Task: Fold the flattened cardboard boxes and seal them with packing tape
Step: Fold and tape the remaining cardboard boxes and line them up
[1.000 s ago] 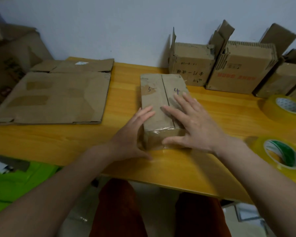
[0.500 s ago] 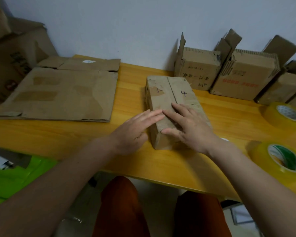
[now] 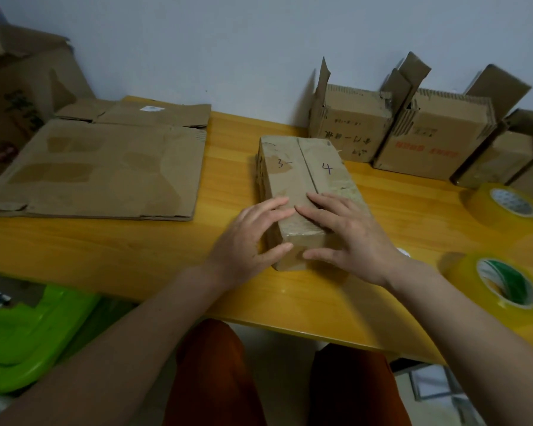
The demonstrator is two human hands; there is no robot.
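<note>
A small closed cardboard box (image 3: 302, 176), marked 3 and 4 on its two top flaps, lies in the middle of the yellow wooden table (image 3: 136, 247). My left hand (image 3: 250, 238) rests on its near left corner, fingers on the top and thumb against the near end. My right hand (image 3: 348, 235) lies over the near right part, fingers straight on the top flap and thumb on the near end face. Shiny tape covers the box's near end. Two rolls of clear packing tape (image 3: 502, 290) (image 3: 508, 207) sit at the right. Flattened cardboard boxes (image 3: 99, 170) lie at the left.
Several folded boxes with raised flaps (image 3: 351, 127) (image 3: 437, 139) stand along the wall at the back right. A large carton (image 3: 16, 103) stands at the far left. A green plastic bin (image 3: 28, 333) sits below the table's left front edge. My knees are under the table.
Both hands have slid toward the box's near end, and their thumbs now press on its taped end face. The view has shifted slightly.
</note>
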